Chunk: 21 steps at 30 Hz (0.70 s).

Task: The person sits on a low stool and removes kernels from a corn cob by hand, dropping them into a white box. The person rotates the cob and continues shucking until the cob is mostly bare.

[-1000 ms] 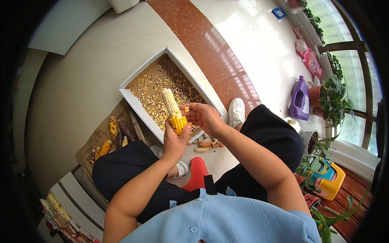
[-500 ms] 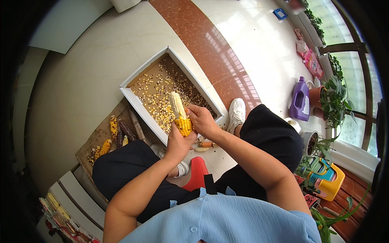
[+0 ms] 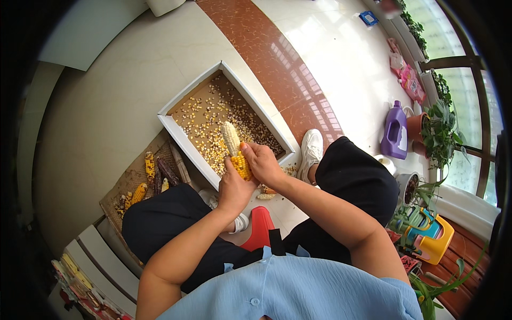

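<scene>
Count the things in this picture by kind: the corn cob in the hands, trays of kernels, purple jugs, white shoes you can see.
Corn cob held in hands: 1
Tray of kernels: 1
Purple jug: 1
White shoes: 2
Total: 5

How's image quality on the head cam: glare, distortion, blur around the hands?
Head view: strong fisheye, black vignette at the rim, the cardboard tray edges bowed. Window glare washes out the tiled floor upper right. The centre is sharp: left hand, right hand and corn cob show no motion blur. Daylight is soft, shadows faint.
</scene>
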Motion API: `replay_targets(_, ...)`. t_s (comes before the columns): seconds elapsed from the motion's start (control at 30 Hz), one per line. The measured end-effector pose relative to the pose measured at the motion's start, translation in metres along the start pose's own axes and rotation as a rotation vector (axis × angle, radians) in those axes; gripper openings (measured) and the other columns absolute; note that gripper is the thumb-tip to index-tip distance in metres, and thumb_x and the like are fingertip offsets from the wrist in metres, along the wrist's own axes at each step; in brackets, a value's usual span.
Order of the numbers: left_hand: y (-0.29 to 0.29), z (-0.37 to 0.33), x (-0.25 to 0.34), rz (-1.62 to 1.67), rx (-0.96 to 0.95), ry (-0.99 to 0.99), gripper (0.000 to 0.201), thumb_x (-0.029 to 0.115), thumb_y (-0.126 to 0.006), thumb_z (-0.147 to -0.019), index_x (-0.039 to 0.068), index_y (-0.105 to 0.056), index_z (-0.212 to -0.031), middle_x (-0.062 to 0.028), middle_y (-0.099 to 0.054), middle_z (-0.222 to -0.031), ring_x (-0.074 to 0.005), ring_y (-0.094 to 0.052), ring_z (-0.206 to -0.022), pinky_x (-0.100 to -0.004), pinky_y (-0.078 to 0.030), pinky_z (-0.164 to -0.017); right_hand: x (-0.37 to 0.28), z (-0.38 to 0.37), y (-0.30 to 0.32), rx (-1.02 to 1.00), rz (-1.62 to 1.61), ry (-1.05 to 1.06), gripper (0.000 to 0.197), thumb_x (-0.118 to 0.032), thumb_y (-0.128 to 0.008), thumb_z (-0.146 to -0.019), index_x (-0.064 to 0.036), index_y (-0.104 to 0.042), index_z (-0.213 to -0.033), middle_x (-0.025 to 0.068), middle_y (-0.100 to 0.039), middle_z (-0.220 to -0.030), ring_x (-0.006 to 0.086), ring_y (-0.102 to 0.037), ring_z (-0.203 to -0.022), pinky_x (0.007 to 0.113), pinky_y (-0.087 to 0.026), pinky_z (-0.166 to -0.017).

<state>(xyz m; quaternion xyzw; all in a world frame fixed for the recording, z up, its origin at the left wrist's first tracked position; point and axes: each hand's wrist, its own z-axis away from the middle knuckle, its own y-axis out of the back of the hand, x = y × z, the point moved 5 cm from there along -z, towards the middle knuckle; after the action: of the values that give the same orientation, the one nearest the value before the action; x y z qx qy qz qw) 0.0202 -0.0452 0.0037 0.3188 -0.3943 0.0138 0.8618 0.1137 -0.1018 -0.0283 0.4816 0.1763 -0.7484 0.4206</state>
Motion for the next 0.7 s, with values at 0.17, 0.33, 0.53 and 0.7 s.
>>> replay_targets(0.17,-0.002,0.003,0.006,-0.025,0.014,-0.03,0.072,0.027,-0.073,-0.072,-0.003,-0.029,-0.12,-0.0268,-0.061,-0.088,-0.0424,-0.062,-0.08,-0.0452,-0.05,-0.067,0.024,-0.004,0.002,0.094,-0.25,-0.157,0.036,-0.031,-0.047,-0.095,0.0022,-0.058,-0.087,0.0159,-0.059,-0.068,0.0235,-0.052,-0.059,0.036,-0.045,-0.059)
replay_targets(0.33,-0.01,-0.007,-0.016,0.207,0.022,-0.086,0.067,0.016,-0.07,-0.075,0.0,-0.025,-0.123,-0.0216,-0.06,-0.078,-0.0284,-0.063,-0.054,-0.0362,-0.05,-0.046,-0.012,0.005,-0.006,-0.03,-0.122,0.08,0.035,-0.032,-0.046,-0.095,0.0005,-0.057,-0.093,0.0148,-0.059,-0.073,0.0246,-0.056,-0.067,0.037,-0.045,-0.063)
replay_targets(0.53,-0.014,-0.002,-0.016,0.11,-0.009,-0.081,0.07,0.016,-0.071,-0.073,-0.002,-0.025,-0.122,-0.0229,-0.059,-0.075,-0.0302,-0.062,-0.052,-0.0376,-0.05,-0.046,-0.006,0.007,0.0,0.097,0.037,0.07,0.037,-0.031,-0.044,-0.095,0.0032,-0.057,-0.088,0.0184,-0.056,-0.064,0.0291,-0.056,-0.061,0.039,-0.045,-0.061)
replay_targets(0.7,-0.013,-0.004,-0.014,0.003,0.073,-0.113,0.071,0.017,-0.072,-0.073,-0.002,-0.026,-0.124,-0.0231,-0.06,-0.083,-0.0326,-0.064,-0.064,-0.0379,-0.051,-0.048,0.01,-0.003,0.001,0.127,-0.138,0.009,0.041,-0.032,-0.043,-0.096,0.0046,-0.058,-0.085,0.0181,-0.055,-0.061,0.025,-0.053,-0.056,0.039,-0.044,-0.059)
